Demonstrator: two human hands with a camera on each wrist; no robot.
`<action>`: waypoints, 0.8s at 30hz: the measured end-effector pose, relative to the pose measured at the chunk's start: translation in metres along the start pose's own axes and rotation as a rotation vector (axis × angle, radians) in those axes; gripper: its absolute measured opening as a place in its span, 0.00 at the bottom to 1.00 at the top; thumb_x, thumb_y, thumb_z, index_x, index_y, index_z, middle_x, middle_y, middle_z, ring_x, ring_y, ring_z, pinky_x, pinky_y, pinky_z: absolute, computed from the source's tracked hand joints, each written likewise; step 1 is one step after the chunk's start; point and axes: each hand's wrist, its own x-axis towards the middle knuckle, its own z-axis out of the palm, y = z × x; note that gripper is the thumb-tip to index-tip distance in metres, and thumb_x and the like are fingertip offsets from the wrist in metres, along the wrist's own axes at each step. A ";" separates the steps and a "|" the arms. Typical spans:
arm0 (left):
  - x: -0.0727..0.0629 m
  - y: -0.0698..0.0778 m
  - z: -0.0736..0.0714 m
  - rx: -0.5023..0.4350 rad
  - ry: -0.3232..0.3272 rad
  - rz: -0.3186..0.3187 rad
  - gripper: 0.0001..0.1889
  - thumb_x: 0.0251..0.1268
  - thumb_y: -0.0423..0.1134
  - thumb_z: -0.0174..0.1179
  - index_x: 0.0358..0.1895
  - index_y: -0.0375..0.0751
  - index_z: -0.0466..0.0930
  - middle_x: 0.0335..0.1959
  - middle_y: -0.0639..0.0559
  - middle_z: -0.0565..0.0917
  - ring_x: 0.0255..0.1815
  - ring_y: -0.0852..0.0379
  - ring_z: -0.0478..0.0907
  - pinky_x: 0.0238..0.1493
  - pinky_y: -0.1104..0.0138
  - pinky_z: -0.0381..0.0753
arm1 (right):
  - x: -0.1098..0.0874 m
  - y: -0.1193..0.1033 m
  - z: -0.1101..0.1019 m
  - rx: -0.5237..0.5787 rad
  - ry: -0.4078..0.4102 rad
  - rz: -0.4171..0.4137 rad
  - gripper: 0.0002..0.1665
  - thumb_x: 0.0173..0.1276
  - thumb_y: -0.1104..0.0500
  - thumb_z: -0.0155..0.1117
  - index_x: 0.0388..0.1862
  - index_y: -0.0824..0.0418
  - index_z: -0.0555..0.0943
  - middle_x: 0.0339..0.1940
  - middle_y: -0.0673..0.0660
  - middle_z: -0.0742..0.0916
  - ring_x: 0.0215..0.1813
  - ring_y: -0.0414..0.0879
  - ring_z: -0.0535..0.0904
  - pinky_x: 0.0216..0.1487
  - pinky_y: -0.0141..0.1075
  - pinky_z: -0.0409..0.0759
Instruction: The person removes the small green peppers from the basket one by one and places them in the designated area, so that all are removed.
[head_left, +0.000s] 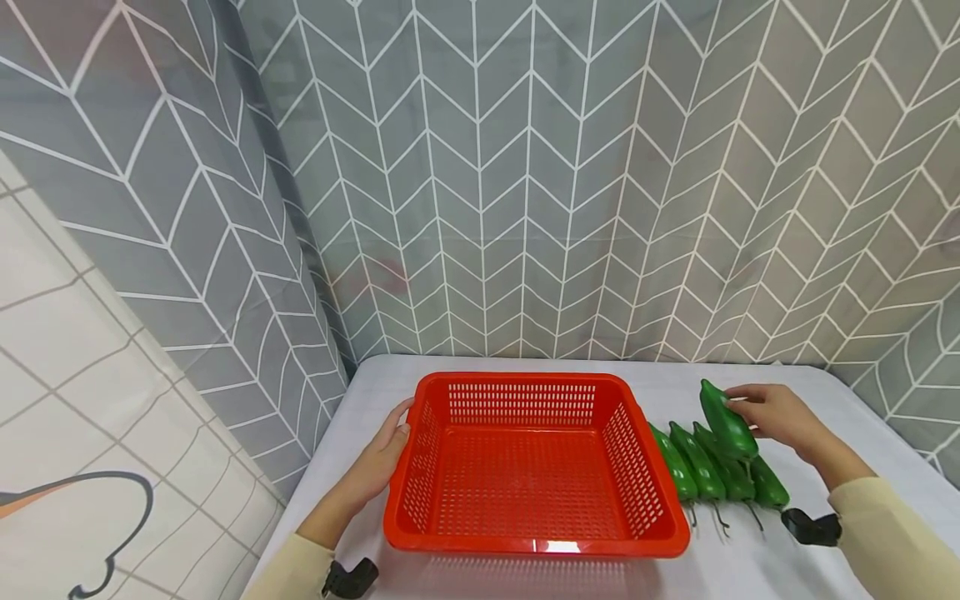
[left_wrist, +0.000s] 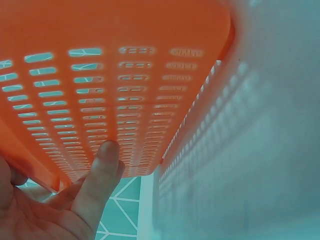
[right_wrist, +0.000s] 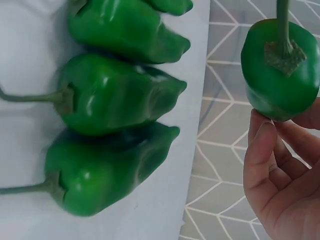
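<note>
A red slotted plastic basket [head_left: 525,492] stands on the white table with nothing inside it. My left hand [head_left: 378,458] holds its left side, the thumb at the rim and the fingers [left_wrist: 97,185] against the slotted outer wall. To the right of the basket, my right hand [head_left: 776,417] pinches a green pepper [head_left: 727,425] between thumb and fingers. The held pepper [right_wrist: 277,75] is raised over the others, its stem pointing back toward me. Below it lies a row of several green peppers [head_left: 696,471], side by side with stems toward the near edge.
The white tablecloth [head_left: 465,364] runs under everything, and its far edge meets a grey curtain [head_left: 517,208] with white chevron lines. White tile [head_left: 82,375] covers the wall at left. The pepper row lies close along the basket's right wall.
</note>
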 end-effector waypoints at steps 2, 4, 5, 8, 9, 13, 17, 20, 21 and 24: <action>-0.001 0.001 0.000 -0.004 0.004 -0.002 0.26 0.85 0.42 0.41 0.80 0.47 0.52 0.63 0.38 0.76 0.54 0.47 0.77 0.64 0.44 0.74 | -0.002 0.003 -0.001 -0.005 -0.001 0.002 0.28 0.82 0.59 0.49 0.63 0.86 0.68 0.46 0.73 0.85 0.45 0.57 0.85 0.45 0.50 0.87; -0.001 0.002 -0.001 -0.004 0.003 -0.005 0.26 0.85 0.42 0.41 0.80 0.47 0.53 0.62 0.38 0.76 0.53 0.47 0.78 0.63 0.45 0.76 | -0.003 0.006 -0.002 -0.011 -0.002 0.004 0.28 0.82 0.58 0.49 0.63 0.85 0.68 0.47 0.75 0.84 0.45 0.58 0.84 0.45 0.51 0.86; 0.000 0.002 -0.001 -0.003 0.004 -0.004 0.26 0.85 0.42 0.41 0.80 0.47 0.53 0.62 0.38 0.76 0.52 0.48 0.78 0.62 0.46 0.77 | -0.004 0.007 -0.002 -0.016 -0.002 0.003 0.28 0.82 0.58 0.49 0.63 0.85 0.68 0.48 0.76 0.83 0.45 0.59 0.84 0.45 0.52 0.86; 0.000 0.001 -0.002 0.001 0.004 -0.007 0.26 0.85 0.42 0.41 0.80 0.48 0.52 0.62 0.38 0.76 0.51 0.48 0.79 0.60 0.48 0.79 | -0.005 0.012 -0.004 -0.029 -0.002 0.006 0.28 0.82 0.57 0.49 0.63 0.85 0.68 0.49 0.77 0.82 0.46 0.60 0.84 0.45 0.53 0.86; 0.001 0.001 -0.002 0.005 0.007 -0.008 0.26 0.85 0.42 0.41 0.81 0.48 0.52 0.61 0.39 0.76 0.51 0.48 0.79 0.59 0.49 0.80 | -0.006 0.014 -0.004 -0.034 0.001 0.007 0.28 0.82 0.57 0.49 0.63 0.85 0.68 0.49 0.78 0.82 0.47 0.61 0.84 0.45 0.53 0.86; 0.001 -0.002 -0.002 0.010 0.015 -0.010 0.26 0.85 0.42 0.41 0.81 0.48 0.52 0.61 0.39 0.77 0.52 0.48 0.79 0.61 0.48 0.78 | -0.007 0.022 -0.007 -0.058 0.002 0.019 0.28 0.82 0.58 0.49 0.63 0.84 0.69 0.51 0.80 0.81 0.49 0.65 0.83 0.46 0.56 0.85; 0.002 -0.003 -0.002 0.003 0.007 -0.001 0.26 0.85 0.40 0.40 0.80 0.46 0.52 0.64 0.39 0.75 0.59 0.46 0.75 0.67 0.44 0.69 | -0.010 0.027 -0.009 -0.085 -0.001 0.030 0.27 0.81 0.59 0.49 0.62 0.84 0.69 0.52 0.81 0.80 0.49 0.67 0.81 0.45 0.58 0.84; 0.002 -0.004 -0.001 0.007 0.001 0.010 0.26 0.85 0.40 0.39 0.80 0.45 0.52 0.67 0.38 0.73 0.62 0.45 0.72 0.70 0.42 0.64 | -0.013 0.031 -0.010 -0.100 0.006 0.038 0.27 0.80 0.59 0.49 0.62 0.84 0.69 0.52 0.81 0.80 0.49 0.68 0.80 0.45 0.58 0.84; 0.002 -0.004 -0.001 0.010 0.002 0.010 0.26 0.85 0.40 0.39 0.80 0.45 0.52 0.67 0.38 0.73 0.62 0.45 0.72 0.70 0.41 0.64 | -0.014 0.032 -0.010 -0.105 0.009 0.039 0.27 0.80 0.59 0.49 0.62 0.84 0.69 0.52 0.81 0.80 0.49 0.68 0.80 0.45 0.59 0.84; 0.002 -0.005 -0.001 0.020 0.005 0.018 0.26 0.85 0.40 0.39 0.80 0.44 0.52 0.66 0.38 0.73 0.60 0.45 0.73 0.68 0.41 0.66 | -0.016 0.036 -0.010 -0.127 0.024 0.034 0.26 0.80 0.59 0.49 0.61 0.84 0.70 0.52 0.82 0.79 0.50 0.70 0.79 0.45 0.61 0.82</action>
